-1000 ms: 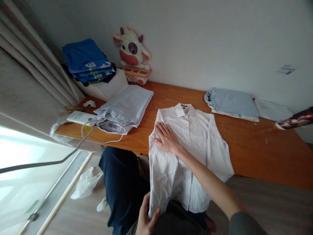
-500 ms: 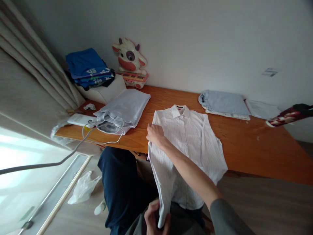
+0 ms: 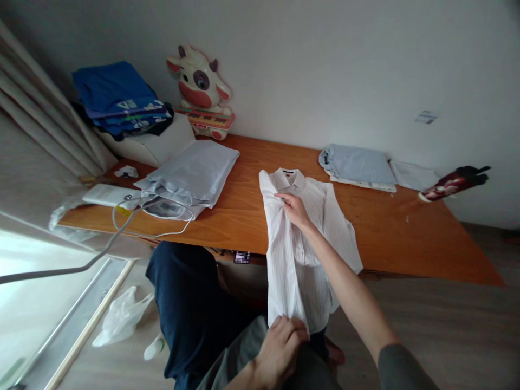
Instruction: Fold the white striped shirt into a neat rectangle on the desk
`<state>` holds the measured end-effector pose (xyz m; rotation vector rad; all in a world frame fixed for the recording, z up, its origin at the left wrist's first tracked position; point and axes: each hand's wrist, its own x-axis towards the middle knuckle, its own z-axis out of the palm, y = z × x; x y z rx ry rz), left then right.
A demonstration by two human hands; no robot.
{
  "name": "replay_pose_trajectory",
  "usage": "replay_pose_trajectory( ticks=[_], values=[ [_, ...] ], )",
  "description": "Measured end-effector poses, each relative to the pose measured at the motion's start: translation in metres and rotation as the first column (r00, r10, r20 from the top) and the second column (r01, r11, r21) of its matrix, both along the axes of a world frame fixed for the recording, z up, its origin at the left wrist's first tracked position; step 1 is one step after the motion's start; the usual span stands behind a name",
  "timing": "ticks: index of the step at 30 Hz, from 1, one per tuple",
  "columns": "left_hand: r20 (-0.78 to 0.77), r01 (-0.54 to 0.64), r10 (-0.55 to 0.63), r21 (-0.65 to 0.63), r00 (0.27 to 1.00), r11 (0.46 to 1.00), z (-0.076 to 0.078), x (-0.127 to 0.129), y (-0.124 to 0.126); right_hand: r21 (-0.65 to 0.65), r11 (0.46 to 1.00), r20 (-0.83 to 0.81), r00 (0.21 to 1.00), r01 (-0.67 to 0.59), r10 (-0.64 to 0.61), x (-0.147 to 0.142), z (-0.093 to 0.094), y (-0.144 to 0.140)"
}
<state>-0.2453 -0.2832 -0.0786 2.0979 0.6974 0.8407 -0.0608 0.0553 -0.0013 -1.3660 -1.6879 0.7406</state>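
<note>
A white striped button-up shirt (image 3: 314, 214) lies collar-up, partly on the wooden table and partly over my lap. Its left side is folded inward in a long strip toward the button line. With bent fingers my right hand (image 3: 296, 210) pinches the cloth just below the collar. Down at the bottom of the folded strip, my left hand (image 3: 284, 338) is closed on the shirt's lower end. The thumb of my left hand is hidden.
On the table (image 3: 231, 222) lie folded grey-white clothes (image 3: 199, 168), a white device (image 3: 109, 195) with a cable, folded light-blue clothes (image 3: 359, 165) and a dark red bottle (image 3: 450, 184). Behind are a blue clothes stack (image 3: 117, 92) and a cow toy keyboard (image 3: 203, 92). A plastic bag (image 3: 124, 317) is on the floor.
Both hands have moved right, bringing the shirt's left side inward over its front. My left hand now lies over the lower end, palm down. The view has shifted slightly.
</note>
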Motion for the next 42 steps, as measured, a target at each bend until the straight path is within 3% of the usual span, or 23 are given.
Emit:
replay_pose_trajectory(
  ticks=[7,12,16,21,27,31,34,38,42],
  values=[
    [-0.086,0.102,-0.095,0.087,0.992,0.991,-0.01,0.006,0.005,0.136,0.984,0.11,0.986,0.112,-0.127,0.019,-0.007,-0.021],
    [-0.311,0.166,-0.136,0.074,0.941,0.983,-0.011,0.006,0.006,-0.017,0.984,0.303,0.938,0.18,-0.166,0.015,0.0,-0.018],
    [-0.41,0.216,-0.193,0.008,0.891,0.976,-0.005,0.009,0.015,-0.016,0.99,0.452,0.885,0.138,-0.116,-0.001,0.005,-0.005],
    [-0.424,0.227,-0.219,-0.033,0.879,0.973,0.002,0.009,0.021,0.006,0.999,0.454,0.89,0.037,-0.035,-0.012,0.007,0.028],
    [-0.457,0.215,-0.184,0.017,0.87,0.976,0.006,0.014,0.019,0.013,0.998,0.424,0.903,0.065,-0.065,-0.012,0.008,0.067],
    [-0.517,0.163,-0.104,0.07,0.85,0.984,-0.001,0.02,0.012,0.14,0.984,0.417,0.895,0.108,-0.158,-0.003,0.006,0.063],
    [-0.564,0.122,-0.048,0.095,0.825,0.988,-0.013,0.026,0.005,0.122,0.986,0.517,0.84,0.115,-0.162,0.001,0.002,0.054],
    [-0.571,0.152,-0.099,0.046,0.815,0.987,-0.021,0.033,0.01,0.109,0.985,0.613,0.772,0.131,-0.17,-0.002,-0.003,0.044],
    [-0.47,0.188,-0.207,-0.086,0.858,0.978,-0.009,0.026,0.023,0.165,0.971,0.625,0.744,0.173,-0.238,-0.008,-0.002,0.039]
  ],
)
